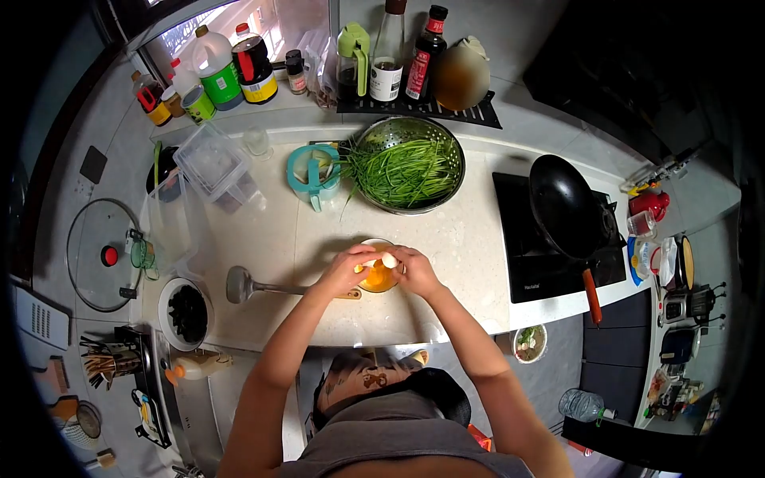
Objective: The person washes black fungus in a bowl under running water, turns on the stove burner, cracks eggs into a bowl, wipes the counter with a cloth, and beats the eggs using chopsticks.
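A bowl (390, 242) on the counter holds yellow-orange egg. Above it my two hands meet, with a cracked egg's pale shell (389, 260) between them. My left hand (347, 269) has its fingers closed on one part of the shell at the bowl's left side. My right hand (415, 271) pinches the other part, its white inside showing. A spatula (267, 287) lies under my left wrist, its metal blade to the left and its wooden handle end near the bowl.
Behind the bowl stand a steel colander (458, 175) of green chives (410, 171) and a teal-lidded jug (313, 175). A black wok (562, 203) sits on the stove at right. Left are plastic containers (211, 163) and a bowl of dark pieces (187, 313). Bottles (388, 60) line the back.
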### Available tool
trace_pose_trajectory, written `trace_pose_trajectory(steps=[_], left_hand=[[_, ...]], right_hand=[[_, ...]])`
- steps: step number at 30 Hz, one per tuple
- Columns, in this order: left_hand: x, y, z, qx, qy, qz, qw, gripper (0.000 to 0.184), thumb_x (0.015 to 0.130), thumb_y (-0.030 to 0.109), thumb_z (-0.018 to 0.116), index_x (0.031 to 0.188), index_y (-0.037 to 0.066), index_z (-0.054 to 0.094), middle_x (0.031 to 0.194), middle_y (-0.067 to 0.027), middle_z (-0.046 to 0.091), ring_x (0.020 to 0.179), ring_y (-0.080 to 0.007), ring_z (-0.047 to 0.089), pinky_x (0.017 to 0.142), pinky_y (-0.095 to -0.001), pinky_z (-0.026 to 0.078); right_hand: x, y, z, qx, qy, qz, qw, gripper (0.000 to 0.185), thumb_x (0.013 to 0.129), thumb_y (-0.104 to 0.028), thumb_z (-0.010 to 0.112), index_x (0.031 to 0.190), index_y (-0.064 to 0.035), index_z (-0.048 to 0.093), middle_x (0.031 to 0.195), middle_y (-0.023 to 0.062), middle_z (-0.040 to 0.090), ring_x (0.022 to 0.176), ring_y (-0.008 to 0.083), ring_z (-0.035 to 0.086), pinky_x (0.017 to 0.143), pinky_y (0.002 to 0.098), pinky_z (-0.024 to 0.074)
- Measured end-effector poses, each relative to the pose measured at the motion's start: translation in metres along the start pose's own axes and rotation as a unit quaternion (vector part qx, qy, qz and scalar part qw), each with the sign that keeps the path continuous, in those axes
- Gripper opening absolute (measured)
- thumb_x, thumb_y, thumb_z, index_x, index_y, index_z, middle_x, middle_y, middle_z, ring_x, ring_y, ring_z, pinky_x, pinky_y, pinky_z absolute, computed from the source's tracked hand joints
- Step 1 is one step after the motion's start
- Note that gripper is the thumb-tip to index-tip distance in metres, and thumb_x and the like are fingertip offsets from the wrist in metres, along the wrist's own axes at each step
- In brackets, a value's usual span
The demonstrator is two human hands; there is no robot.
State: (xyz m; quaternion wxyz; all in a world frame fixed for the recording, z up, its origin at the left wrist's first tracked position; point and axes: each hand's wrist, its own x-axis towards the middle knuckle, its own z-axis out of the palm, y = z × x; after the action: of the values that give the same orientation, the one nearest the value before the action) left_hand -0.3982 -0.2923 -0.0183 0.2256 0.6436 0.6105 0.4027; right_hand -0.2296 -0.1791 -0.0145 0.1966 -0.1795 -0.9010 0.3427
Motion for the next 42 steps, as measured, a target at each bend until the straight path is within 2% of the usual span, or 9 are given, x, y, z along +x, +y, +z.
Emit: trace_pose_trajectory(steps=[6,9,12,16,19,23,30,36,42], left_hand=[[-0.004,0.019,-0.011,0.154,0.072,0.050,0.984,0.041,0.068,-0.002,0.055,0.105,0.016,0.060,0.108,-0.0066,0.052,0.096,-0.0238,0.052,0.079,-0.0320,0.045],[-0.013,0.012,0.001,0.268,-0.022,-0.010,0.963,0.040,0.069,0.001,0.055,0.106,0.015,0.058,0.110,-0.0046,0.050,0.094,-0.0239,0.052,0.075,-0.0322,0.047],[-0.014,0.027,0.003,0.215,0.107,0.029,0.970,0.044,0.067,0.000,0.056,0.109,0.015,0.057,0.106,-0.0058,0.051,0.091,-0.0258,0.053,0.074,-0.0342,0.047],[-0.019,0.012,0.029,0.023,0.091,-0.118,0.989,0.043,0.073,-0.002,0.053,0.114,0.012,0.053,0.107,-0.0053,0.054,0.089,-0.0229,0.056,0.077,-0.0325,0.046],[-0.015,0.019,0.054,-0.294,0.094,-0.212,0.927,0.043,0.083,0.002,0.045,0.126,0.004,0.039,0.118,-0.0068,0.047,0.102,-0.0153,0.049,0.085,-0.0285,0.041],[0.000,0.055,0.098,-0.435,0.056,-0.203,0.876,0.054,0.085,0.012,0.038,0.135,0.003,0.019,0.134,-0.0127,0.029,0.123,-0.0194,0.028,0.101,-0.0306,0.021],[0.025,0.151,0.217,-0.271,-0.044,-0.121,0.954,0.060,0.082,0.013,0.039,0.136,0.003,0.015,0.138,-0.0196,0.019,0.130,-0.0272,0.016,0.103,-0.0345,0.018],[0.024,0.199,0.353,-0.267,-0.096,-0.150,0.947,0.048,0.078,0.004,0.042,0.126,0.007,0.037,0.127,-0.0124,0.039,0.116,-0.0248,0.038,0.093,-0.0331,0.032],[0.012,0.236,0.418,-0.246,-0.117,-0.162,0.948,0.041,0.077,0.002,0.044,0.117,0.008,0.047,0.116,-0.0101,0.049,0.107,-0.0231,0.046,0.079,-0.0290,0.040]], right_hand=[[0.002,-0.035,-0.015,-0.110,0.145,-0.075,0.981,0.041,0.060,0.000,0.056,0.101,-0.0046,0.055,0.100,0.0116,0.057,0.076,0.0272,0.056,0.069,0.0340,0.0470],[-0.009,-0.021,0.007,-0.215,-0.041,0.023,0.975,0.043,0.060,-0.001,0.059,0.102,-0.0044,0.055,0.100,0.0098,0.058,0.077,0.0270,0.056,0.071,0.0336,0.0466],[-0.008,-0.040,-0.001,-0.151,0.147,-0.051,0.976,0.043,0.058,-0.003,0.060,0.101,-0.0040,0.056,0.096,0.0091,0.060,0.074,0.0279,0.055,0.070,0.0328,0.0462],[-0.020,-0.010,0.019,-0.040,0.040,0.136,0.989,0.035,0.070,-0.010,0.060,0.104,-0.0041,0.056,0.090,0.0066,0.061,0.077,0.0203,0.056,0.071,0.0298,0.0459],[-0.029,-0.020,0.014,0.470,0.103,0.308,0.821,0.030,0.084,-0.020,0.054,0.108,-0.0032,0.054,0.092,0.0046,0.060,0.086,0.0120,0.055,0.072,0.0265,0.0463],[-0.062,-0.019,-0.007,0.640,0.161,0.363,0.657,0.028,0.085,-0.013,0.049,0.111,-0.0028,0.050,0.101,0.0064,0.056,0.089,0.0153,0.056,0.074,0.0259,0.0486],[-0.209,0.022,-0.078,0.725,0.358,0.298,0.507,0.028,0.081,-0.008,0.045,0.108,-0.0015,0.047,0.102,0.0127,0.055,0.092,0.0221,0.056,0.079,0.0320,0.0489],[-0.392,0.086,-0.110,0.673,0.551,0.372,0.324,0.033,0.077,-0.013,0.048,0.106,0.0027,0.047,0.103,0.0179,0.053,0.093,0.0294,0.055,0.084,0.0396,0.0473],[-0.531,0.172,-0.158,0.613,0.631,0.358,0.313,0.042,0.078,-0.035,0.056,0.106,-0.0047,0.047,0.101,0.0136,0.051,0.084,0.0287,0.055,0.079,0.0464,0.0471]])
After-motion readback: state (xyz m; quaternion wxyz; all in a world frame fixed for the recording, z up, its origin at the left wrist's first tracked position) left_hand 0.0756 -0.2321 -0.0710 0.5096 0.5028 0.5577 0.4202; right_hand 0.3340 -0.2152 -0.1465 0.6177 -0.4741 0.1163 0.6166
